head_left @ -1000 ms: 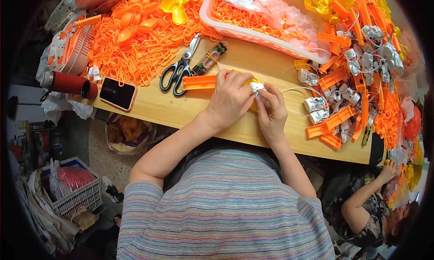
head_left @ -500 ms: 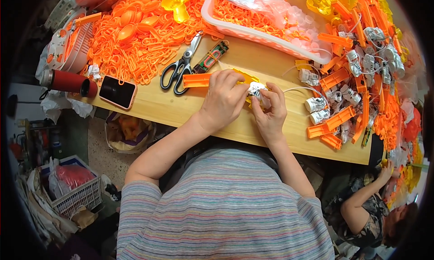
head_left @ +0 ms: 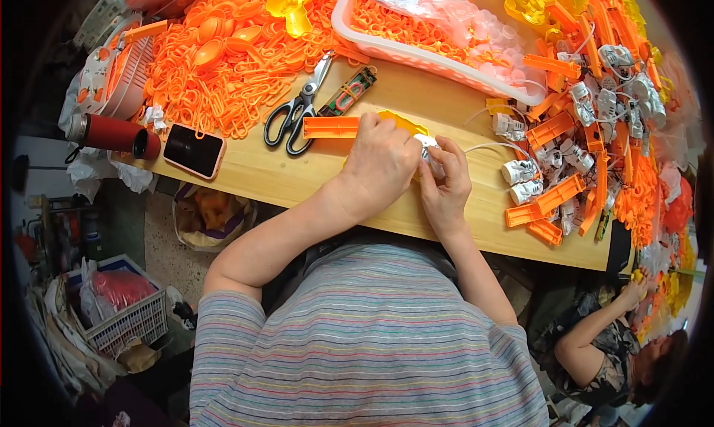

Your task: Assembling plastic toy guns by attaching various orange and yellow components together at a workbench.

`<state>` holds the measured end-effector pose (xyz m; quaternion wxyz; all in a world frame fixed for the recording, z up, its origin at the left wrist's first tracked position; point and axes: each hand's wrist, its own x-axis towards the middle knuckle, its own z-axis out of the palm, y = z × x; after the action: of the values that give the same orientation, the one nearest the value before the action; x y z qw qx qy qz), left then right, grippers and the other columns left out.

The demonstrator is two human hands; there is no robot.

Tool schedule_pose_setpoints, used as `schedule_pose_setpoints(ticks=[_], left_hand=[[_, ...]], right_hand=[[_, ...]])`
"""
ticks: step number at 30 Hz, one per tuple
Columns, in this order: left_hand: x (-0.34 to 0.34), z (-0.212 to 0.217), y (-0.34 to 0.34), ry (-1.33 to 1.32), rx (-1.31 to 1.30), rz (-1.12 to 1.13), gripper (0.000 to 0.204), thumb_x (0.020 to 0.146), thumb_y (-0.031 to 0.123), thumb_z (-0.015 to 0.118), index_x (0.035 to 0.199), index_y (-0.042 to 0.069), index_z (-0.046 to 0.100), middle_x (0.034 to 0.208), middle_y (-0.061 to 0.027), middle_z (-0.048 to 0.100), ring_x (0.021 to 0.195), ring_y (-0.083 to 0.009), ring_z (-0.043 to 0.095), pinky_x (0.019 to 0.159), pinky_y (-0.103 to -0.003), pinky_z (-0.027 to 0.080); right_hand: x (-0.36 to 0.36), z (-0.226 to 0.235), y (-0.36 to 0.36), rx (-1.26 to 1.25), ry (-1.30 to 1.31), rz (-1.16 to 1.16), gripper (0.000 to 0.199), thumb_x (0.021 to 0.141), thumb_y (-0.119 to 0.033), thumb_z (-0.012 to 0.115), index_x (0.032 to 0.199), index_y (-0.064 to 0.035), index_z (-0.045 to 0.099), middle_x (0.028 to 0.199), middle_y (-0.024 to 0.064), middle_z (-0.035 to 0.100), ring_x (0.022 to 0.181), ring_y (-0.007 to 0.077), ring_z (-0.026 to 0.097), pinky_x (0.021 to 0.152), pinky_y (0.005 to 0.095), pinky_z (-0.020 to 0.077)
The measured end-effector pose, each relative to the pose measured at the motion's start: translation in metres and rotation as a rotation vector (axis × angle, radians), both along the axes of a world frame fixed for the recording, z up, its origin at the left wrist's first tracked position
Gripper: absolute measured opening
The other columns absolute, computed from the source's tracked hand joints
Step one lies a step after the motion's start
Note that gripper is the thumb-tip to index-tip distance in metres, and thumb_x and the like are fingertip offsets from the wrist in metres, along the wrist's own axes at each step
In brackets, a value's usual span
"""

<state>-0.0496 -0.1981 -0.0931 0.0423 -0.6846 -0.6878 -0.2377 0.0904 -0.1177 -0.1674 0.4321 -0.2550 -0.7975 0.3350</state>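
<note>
In front of my chest my left hand (head_left: 378, 163) is closed, fingers curled over a yellow plastic shell (head_left: 401, 124) of which only the edges show. Out to its left juts a long orange plastic housing (head_left: 329, 127) with open compartments. My right hand (head_left: 446, 178) pinches a small white plastic mechanism (head_left: 427, 146) lying at the shell's right end. From near the right fingers a thin white tube (head_left: 491, 144) runs off to the right. How the pieces join is hidden by the left hand.
Black-handled scissors (head_left: 301, 115) and a green-cased tool (head_left: 348, 92) lie behind. At left are a phone (head_left: 192, 152) and a red flask (head_left: 111, 136). Orange parts (head_left: 216, 78) and a pink-white tray (head_left: 439, 59) fill the back; orange-and-white assemblies (head_left: 554, 156) lie right. Another person's arm (head_left: 599, 329) shows lower right.
My left hand has rolled over and its fingers have curled in tighter. The orange housing has shifted slightly up and right. My right hand stays nearly in place.
</note>
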Motion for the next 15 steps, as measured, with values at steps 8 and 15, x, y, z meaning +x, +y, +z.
schedule_pose_setpoints(ticks=[8, 15], left_hand=[[0.026, -0.027, -0.025, -0.226, 0.006, 0.021, 0.008, 0.082, 0.009, 0.065, 0.088, 0.004, 0.066, 0.072, -0.0096, 0.062, 0.062, -0.0242, 0.06, 0.06, -0.036, 0.041], [0.036, -0.058, -0.032, -0.194, 0.134, -0.038, 0.008, 0.078, 0.009, 0.066, 0.084, 0.004, 0.064, 0.07, -0.0071, 0.057, 0.065, -0.0237, 0.056, 0.061, -0.037, 0.038]], right_hand=[[0.006, -0.001, 0.003, 0.045, -0.061, -0.003, 0.022, 0.085, 0.001, 0.069, 0.106, 0.0002, 0.063, 0.124, 0.022, 0.058, 0.102, 0.028, 0.064, 0.082, 0.0334, 0.0542], [0.002, 0.008, 0.0, 0.02, -0.059, 0.018, 0.029, 0.08, -0.002, 0.076, 0.104, -0.0004, 0.06, 0.122, 0.0228, 0.059, 0.105, 0.0307, 0.063, 0.085, 0.0356, 0.0528]])
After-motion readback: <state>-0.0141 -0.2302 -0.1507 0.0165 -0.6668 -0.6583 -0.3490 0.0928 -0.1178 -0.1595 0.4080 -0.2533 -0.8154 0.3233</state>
